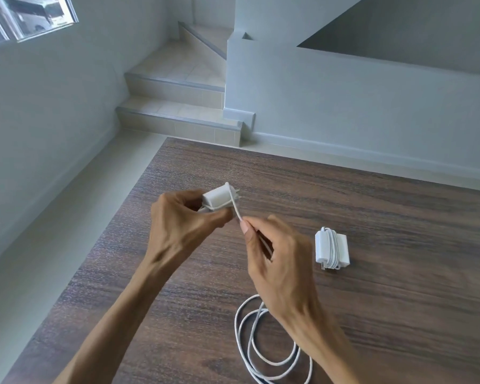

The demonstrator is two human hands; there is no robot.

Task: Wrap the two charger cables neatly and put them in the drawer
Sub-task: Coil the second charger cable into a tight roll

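My left hand (182,225) grips a white charger block (216,199) above the dark wooden table (372,206). One turn of its white cable (234,206) lies round the block. My right hand (277,253) pinches that cable just right of the block, pulling it taut. The remaining cable (247,336) lies in loose loops on the table under my right forearm. A second white charger (331,248) lies on the table to the right, its cable wound tightly round it. No drawer is in view.
The table's left edge runs diagonally beside a pale floor (67,217). Tiled steps (178,106) and a grey wall (344,106) stand beyond the far edge.
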